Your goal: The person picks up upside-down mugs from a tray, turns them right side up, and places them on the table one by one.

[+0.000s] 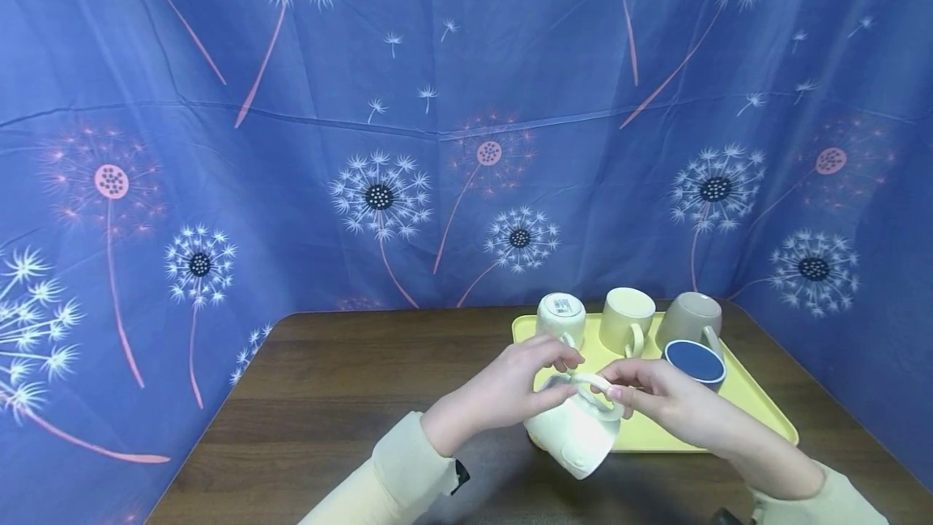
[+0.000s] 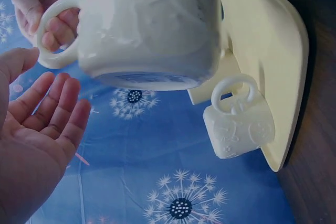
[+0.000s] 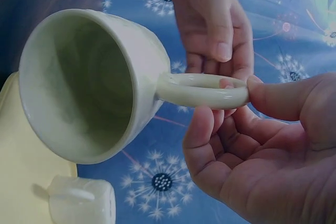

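A white mug (image 1: 572,434) with a raised pattern is held tilted over the tray's front edge. My right hand (image 1: 666,401) pinches its handle (image 3: 205,97) between thumb and fingers. My left hand (image 1: 503,387) is close by on the other side of the handle, its fingers loosely bent and the palm facing the mug. In the left wrist view the left thumb tip (image 2: 26,59) is right at the handle's outer edge. The right wrist view looks into the mug's hollow inside (image 3: 79,85); its base (image 2: 149,81) shows in the left wrist view.
A yellow tray (image 1: 751,420) lies at the table's right. On it stand an upside-down white mug (image 1: 561,318), a cream mug (image 1: 625,322), a grey mug (image 1: 688,321) and a blue-topped cup (image 1: 695,363). A blue dandelion-print cloth (image 1: 437,104) hangs behind the brown table (image 1: 350,395).
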